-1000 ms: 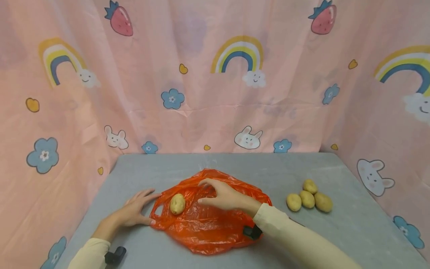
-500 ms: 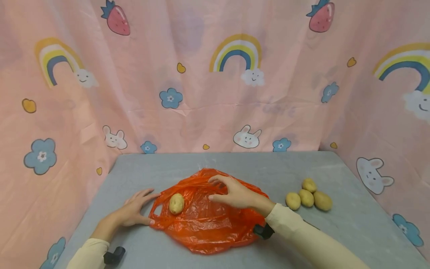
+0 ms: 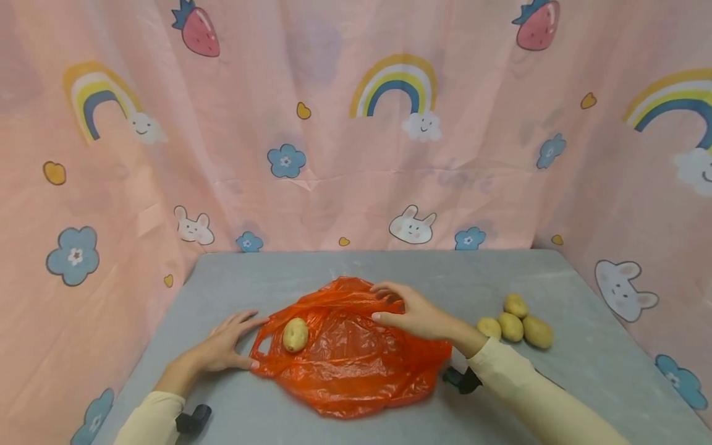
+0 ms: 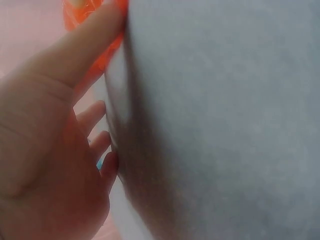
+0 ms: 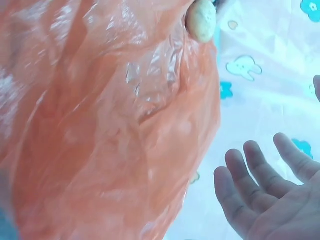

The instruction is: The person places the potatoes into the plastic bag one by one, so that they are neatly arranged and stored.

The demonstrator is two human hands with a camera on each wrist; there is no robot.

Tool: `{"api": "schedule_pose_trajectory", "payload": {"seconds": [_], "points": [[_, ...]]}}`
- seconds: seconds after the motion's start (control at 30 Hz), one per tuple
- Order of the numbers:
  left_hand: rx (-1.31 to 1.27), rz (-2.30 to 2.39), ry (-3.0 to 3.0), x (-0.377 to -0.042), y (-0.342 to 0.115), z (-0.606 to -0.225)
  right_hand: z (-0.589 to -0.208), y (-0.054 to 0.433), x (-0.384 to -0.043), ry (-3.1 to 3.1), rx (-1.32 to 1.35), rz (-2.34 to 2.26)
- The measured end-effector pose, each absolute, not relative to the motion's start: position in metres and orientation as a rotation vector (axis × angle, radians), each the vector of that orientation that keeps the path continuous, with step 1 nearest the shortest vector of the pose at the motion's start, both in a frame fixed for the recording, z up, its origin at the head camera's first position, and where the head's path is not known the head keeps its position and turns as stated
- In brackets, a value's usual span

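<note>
Potato (image 3: 295, 335) on orange plastic bag (image 3: 356, 371), nearer the table's (image 3: 478, 272) left edge
Left hand (image 3: 222, 346) touches the bag, fingers spread; right hand (image 3: 423, 315) hovers near it, fingers parted; four potatoes (image 3: 510, 327) lie toward the right edge.

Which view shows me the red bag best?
The head view, since the red bag shows nearly whole there, partly behind the right hand. The right wrist view shows a large close-up section; the left wrist view, just a small piece.

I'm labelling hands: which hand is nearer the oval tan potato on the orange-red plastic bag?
Left. The left hand is at the left edge of the orange-red plastic bag, beside the oval tan potato; the right hand is farther off, at the bag's right side.
</note>
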State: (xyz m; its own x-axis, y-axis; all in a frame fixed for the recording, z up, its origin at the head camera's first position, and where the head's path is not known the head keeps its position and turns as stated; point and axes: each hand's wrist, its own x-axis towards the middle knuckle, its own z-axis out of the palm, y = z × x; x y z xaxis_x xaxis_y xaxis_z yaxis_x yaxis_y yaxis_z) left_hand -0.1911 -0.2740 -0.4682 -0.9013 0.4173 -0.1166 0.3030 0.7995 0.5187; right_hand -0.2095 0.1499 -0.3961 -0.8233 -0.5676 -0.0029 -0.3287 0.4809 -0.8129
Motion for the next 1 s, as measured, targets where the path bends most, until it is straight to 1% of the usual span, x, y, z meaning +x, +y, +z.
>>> {"api": "schedule_pose_trajectory", "payload": {"seconds": [0.3,0.6,1.0], "points": [[0.565,0.754,2.762,-0.190,-0.274,-0.469,-0.394,0.180,-0.208,2.469,-0.842,-1.275],[0.564,0.739,2.753,-0.191,-0.274,-0.470,-0.395,0.207,-0.206,2.549,-0.744,-1.241],[0.528,0.747,2.742,-0.192,-0.275,-0.469,-0.400,0.239,-0.205,2.614,-0.716,-1.243]]}}
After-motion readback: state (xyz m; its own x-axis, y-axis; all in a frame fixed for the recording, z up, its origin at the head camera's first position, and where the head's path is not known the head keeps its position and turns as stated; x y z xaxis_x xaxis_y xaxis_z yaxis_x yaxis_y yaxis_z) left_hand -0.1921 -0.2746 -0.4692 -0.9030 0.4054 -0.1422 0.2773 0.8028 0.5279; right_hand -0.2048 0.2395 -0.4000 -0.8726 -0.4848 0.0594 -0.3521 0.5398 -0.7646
